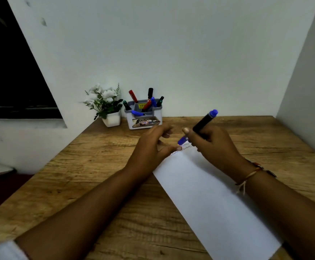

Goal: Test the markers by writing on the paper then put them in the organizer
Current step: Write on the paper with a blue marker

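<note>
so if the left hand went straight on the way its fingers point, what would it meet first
Most likely the blue lower end of the marker, just ahead of the left hand; the right hand gripping it comes next. Depth is unclear from one view.

Left grip (pixel 151 143) hangs loose-fingered; right grip (pixel 215 147) curls round a marker (pixel 202 124).

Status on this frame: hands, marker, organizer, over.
Right hand grips blue marker above the paper, scribbles at its far end. Left hand open, thumb on paper. Organizer holds several markers; way to it clear.
</note>
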